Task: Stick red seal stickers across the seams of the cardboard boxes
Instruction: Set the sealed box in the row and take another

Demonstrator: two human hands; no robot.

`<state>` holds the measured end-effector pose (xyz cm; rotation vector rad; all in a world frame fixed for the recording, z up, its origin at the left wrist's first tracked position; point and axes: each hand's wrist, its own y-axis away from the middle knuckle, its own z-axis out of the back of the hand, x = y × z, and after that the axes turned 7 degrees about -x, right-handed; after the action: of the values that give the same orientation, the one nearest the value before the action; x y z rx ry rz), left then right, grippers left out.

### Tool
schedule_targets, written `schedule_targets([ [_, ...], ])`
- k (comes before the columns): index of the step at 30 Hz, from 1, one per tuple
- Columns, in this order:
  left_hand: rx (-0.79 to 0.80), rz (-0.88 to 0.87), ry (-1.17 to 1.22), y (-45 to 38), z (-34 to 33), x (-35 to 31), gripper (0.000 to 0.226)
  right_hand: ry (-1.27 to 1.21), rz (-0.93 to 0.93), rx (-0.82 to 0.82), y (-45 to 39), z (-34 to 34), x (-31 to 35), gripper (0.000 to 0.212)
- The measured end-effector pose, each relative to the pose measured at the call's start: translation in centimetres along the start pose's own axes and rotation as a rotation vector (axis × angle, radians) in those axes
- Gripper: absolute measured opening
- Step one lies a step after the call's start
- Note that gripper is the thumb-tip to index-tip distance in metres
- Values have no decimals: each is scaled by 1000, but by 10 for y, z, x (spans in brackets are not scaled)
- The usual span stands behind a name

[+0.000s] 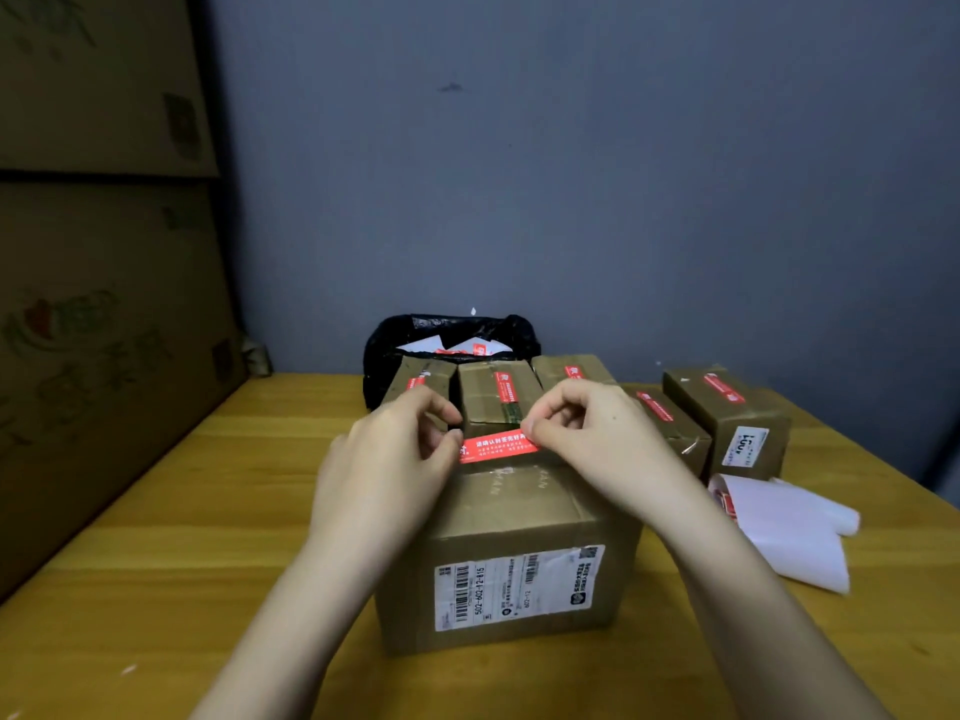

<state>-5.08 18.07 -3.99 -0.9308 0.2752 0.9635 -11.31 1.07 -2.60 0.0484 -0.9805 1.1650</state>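
The tabletop (182, 511) is smooth, yellowish wood with a slight sheen. The boxes are matt brown cardboard; the nearest box (511, 517) carries a glossy paper label (514, 589). The red seal sticker (498, 448) looks glossy, and the bag (384, 356) at the far edge is shiny black plastic.

Left hand (400, 454): bare, no ring, no glove, nails short.
Right hand (587, 433): bare, no ring, one small dark mole on its back.
Forearms: both bare to the frame's lower edge, no sleeve, watch or bracelet in view.
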Motion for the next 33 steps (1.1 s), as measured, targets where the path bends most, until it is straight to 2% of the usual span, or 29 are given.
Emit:
schedule_targets([
  [5,46,-51,-136,-2,-2,-6,10,115,-5,100,-4,3,-2,13],
  [14,10,-129,-325,0,-13,-7,18,159,-38,162,-4,0,-4,14],
  [33,26,-122,-296,3,-18,-3,20,201,-25,182,-3,-4,-8,15],
])
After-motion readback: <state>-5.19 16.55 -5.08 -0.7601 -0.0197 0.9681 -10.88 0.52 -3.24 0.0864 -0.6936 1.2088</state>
